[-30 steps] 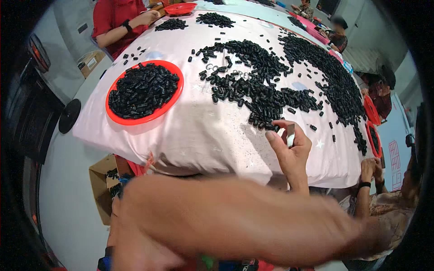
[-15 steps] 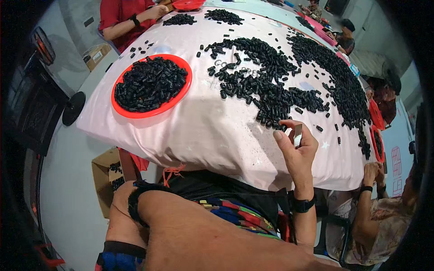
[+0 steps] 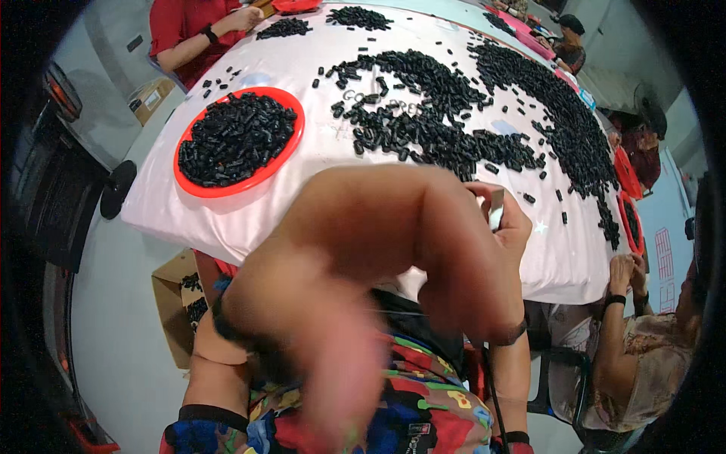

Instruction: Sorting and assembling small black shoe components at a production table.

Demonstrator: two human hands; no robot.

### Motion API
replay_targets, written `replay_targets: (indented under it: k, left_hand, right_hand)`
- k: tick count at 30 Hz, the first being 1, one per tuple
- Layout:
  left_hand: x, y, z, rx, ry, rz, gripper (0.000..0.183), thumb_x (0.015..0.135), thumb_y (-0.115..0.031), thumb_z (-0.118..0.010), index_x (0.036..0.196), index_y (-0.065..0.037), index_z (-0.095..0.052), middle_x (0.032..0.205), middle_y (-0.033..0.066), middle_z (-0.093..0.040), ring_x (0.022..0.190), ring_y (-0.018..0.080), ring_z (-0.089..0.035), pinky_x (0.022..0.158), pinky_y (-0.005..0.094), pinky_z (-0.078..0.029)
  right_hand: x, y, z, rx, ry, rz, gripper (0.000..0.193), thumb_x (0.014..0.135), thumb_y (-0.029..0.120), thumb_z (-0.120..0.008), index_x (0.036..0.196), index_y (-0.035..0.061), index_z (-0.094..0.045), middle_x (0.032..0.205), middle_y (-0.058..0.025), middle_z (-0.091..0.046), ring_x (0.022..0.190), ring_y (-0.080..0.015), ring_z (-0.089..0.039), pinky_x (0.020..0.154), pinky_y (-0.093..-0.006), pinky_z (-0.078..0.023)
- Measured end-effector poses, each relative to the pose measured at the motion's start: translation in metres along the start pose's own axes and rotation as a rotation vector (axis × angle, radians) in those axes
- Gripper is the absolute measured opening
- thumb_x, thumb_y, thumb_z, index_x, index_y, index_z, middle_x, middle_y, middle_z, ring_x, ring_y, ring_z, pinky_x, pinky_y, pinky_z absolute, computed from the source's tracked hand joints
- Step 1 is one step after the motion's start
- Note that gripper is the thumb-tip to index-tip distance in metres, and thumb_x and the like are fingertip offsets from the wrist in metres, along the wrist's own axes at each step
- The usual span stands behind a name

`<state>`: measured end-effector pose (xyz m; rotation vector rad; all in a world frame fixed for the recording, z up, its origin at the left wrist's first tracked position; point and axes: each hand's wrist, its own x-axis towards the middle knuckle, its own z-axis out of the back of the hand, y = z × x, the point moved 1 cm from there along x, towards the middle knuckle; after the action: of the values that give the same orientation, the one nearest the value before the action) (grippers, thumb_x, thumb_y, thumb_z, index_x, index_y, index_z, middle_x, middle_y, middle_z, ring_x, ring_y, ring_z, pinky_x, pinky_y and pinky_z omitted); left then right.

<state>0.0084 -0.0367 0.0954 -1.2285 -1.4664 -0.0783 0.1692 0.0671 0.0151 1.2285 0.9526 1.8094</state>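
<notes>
My left hand (image 3: 363, 250) is raised close in front of the table, large and smeared by motion. Its fingers bend over to the right and its thumb points down; whether it holds anything does not show. Behind it, my right hand (image 3: 512, 223) is closed around a small flat metal blade (image 3: 496, 209), which sticks up between thumb and fingers. The left hand hides the right fingertips. Beyond both hands lies a loose pile of small black cylindrical pieces (image 3: 423, 136) on the pale pink tablecloth (image 3: 318, 151).
A red basin (image 3: 297, 136) heaped with black pieces stands at left. A longer heap (image 3: 567, 136) runs along the right, near a smaller red basin (image 3: 640, 242). A person in red (image 3: 181, 38) is at far left, another (image 3: 643, 356) at right. A cardboard box (image 3: 174, 325) rests below the table.
My left hand has swung up from the lower edge to the middle, now overlapping my right hand. The black piece at my right fingertips is hidden now. The view has shifted slightly.
</notes>
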Motion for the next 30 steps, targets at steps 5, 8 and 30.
replay_targets:
  k: [5, 8, 30]
  left_hand:
    - [-0.004, 0.001, -0.002, 0.112, -0.047, -0.005, 0.043, 0.085, -0.046, -0.060, 0.079, -0.003, -0.055, 0.072, 0.0047, -0.057, 0.059, 0.0160, -0.051, 0.056, 0.0272, -0.041]
    - [0.001, 0.008, 0.001, 0.156, -0.074, -0.017, 0.039, 0.086, -0.043, -0.060, 0.080, -0.004, -0.056, 0.073, 0.0041, -0.057, 0.060, 0.0153, -0.051, 0.056, 0.0267, -0.041]
    - [-0.050, -0.071, 0.035, 0.651, -0.419, -0.141, 0.014, 0.088, -0.020, -0.059, 0.086, -0.006, -0.064, 0.079, 0.0001, -0.059, 0.065, 0.0100, -0.051, 0.057, 0.0232, -0.042]
  right_hand:
    - [0.001, 0.003, -0.009, 0.038, 0.096, 0.072, 0.022, 0.078, 0.014, -0.074, 0.097, 0.0042, -0.065, 0.066, 0.0066, -0.055, 0.058, -0.0001, -0.043, 0.051, -0.0162, -0.033]
    - [0.000, 0.003, -0.007, 0.017, 0.101, 0.051, 0.022, 0.078, 0.014, -0.074, 0.096, 0.0041, -0.065, 0.068, 0.0059, -0.056, 0.060, -0.0002, -0.044, 0.052, -0.0161, -0.033]
    - [-0.001, 0.010, -0.013, 0.008, 0.157, 0.077, 0.022, 0.078, 0.013, -0.074, 0.096, 0.0035, -0.065, 0.066, 0.0066, -0.054, 0.058, 0.0001, -0.043, 0.051, -0.0158, -0.033]
